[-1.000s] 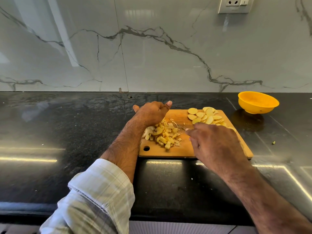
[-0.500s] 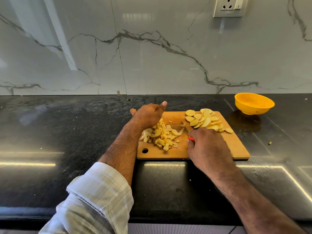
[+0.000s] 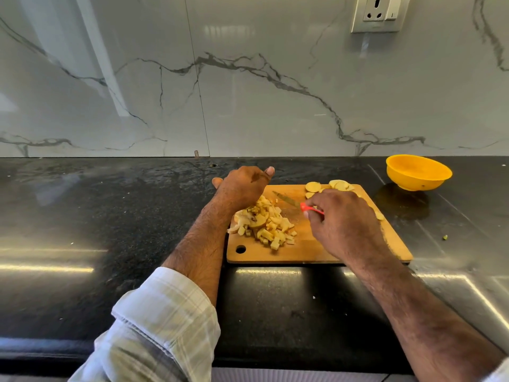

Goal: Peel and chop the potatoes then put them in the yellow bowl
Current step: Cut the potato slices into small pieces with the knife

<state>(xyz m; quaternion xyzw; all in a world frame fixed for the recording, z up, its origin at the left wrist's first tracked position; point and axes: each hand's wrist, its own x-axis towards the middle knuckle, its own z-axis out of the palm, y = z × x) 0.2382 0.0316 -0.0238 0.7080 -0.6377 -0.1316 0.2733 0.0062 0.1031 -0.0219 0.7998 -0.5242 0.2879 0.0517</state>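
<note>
While my left hand [image 3: 242, 188] cups the chopped potatoes [image 3: 264, 224] on the board [image 3: 311, 249], right-hand fingers [image 3: 311, 213] pinch the knife [image 3: 292, 202]; the yellow bowl [image 3: 418, 173] beyond the board's right corner shows nothing inside.

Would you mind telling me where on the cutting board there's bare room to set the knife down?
Free: the near strip of the cutting board, between the chopped potato pile and the near edge. Crowded: the left, under the left hand, and the far right, with potato slices behind the right hand.
</note>
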